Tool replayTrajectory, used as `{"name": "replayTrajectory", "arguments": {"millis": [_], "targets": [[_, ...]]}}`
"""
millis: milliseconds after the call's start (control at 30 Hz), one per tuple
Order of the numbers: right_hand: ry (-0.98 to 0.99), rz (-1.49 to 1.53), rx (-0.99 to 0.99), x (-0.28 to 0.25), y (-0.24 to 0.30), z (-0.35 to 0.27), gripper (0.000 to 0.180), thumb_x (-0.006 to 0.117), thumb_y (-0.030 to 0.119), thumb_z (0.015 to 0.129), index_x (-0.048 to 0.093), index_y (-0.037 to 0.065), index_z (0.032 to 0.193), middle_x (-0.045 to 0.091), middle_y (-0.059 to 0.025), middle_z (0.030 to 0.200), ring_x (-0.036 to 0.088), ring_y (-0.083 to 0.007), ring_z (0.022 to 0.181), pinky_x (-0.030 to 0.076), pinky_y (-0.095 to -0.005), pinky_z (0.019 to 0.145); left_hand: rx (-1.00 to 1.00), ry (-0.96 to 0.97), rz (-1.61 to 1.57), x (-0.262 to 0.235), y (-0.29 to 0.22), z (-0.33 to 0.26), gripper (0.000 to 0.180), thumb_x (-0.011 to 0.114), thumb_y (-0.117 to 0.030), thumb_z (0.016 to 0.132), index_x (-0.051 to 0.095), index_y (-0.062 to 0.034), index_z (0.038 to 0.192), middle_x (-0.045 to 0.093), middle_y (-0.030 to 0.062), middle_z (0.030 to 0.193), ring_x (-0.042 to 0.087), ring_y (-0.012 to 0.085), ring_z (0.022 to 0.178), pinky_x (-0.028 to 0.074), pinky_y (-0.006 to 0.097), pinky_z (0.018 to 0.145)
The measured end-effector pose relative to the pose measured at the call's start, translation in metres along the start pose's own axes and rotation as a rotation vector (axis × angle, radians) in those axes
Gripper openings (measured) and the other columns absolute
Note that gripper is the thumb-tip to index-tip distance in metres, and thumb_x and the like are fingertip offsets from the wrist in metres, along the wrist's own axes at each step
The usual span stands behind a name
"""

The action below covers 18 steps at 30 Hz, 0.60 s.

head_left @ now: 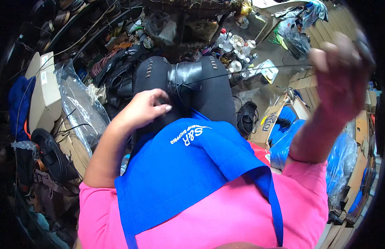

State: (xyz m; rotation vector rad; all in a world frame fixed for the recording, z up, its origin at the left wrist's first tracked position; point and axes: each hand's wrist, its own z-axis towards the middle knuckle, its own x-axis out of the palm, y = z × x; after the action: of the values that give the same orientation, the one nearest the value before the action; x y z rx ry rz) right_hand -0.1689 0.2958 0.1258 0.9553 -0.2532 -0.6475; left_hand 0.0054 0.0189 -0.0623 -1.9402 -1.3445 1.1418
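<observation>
A shiny black leather shoe (190, 72) is clamped between my knees, with dark thread lying across it. From it a thin dark thread (267, 68) stretches taut to the upper right. My right hand (339, 76) is raised there, slightly blurred, its fingers closed around the thread's end. Over my left thigh rests my left hand (147, 107), near the shoe but apart from it. Its thumb and forefinger are spread, and nothing shows between them. A blue apron (180, 166) covers my lap and front.
Several white bottles (238, 52) stand on the floor ahead. Black shoes pile up at the left, beside a clear plastic bag (82, 108) and a cardboard box (45, 93). A black sandal (247, 118) lies right of my knee, near blue plastic (342, 162) and flattened cardboard (269, 120).
</observation>
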Motion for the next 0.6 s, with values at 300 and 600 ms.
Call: {"name": "replayTrajectory", "arguments": {"millis": [300, 600], "targets": [[0.187, -1.095, 0.536, -0.06, -0.065, -0.061, 0.024, 0.07, 0.02, 0.078, 0.07, 0.005, 0.097, 0.063, -0.0058, 0.077, 0.058, -0.0148, 0.069, 0.044, -0.0292, 0.061, 0.469, -0.533, 0.484, 0.016, 0.014, 0.012, 0.046, 0.079, -0.031, 0.065, 0.064, -0.0026, 0.098, 0.056, 0.0106, 0.108, 0.053, 0.0298, 0.099, 0.043, 0.037, 0.084], [0.116, -1.136, 0.769, -0.085, -0.164, -0.149, 0.035, 0.07, 0.035, 0.078, 0.063, 0.002, 0.073, 0.058, -0.0129, 0.069, 0.055, -0.0263, 0.065, 0.043, -0.0367, 0.061, 0.268, -0.007, -0.495, -0.028, 0.014, -0.019, 0.013, 0.062, -0.013, 0.083, 0.061, -0.0001, 0.085, 0.064, 0.0036, 0.087, 0.058, 0.015, 0.085, 0.044, 0.029, 0.08]]}}
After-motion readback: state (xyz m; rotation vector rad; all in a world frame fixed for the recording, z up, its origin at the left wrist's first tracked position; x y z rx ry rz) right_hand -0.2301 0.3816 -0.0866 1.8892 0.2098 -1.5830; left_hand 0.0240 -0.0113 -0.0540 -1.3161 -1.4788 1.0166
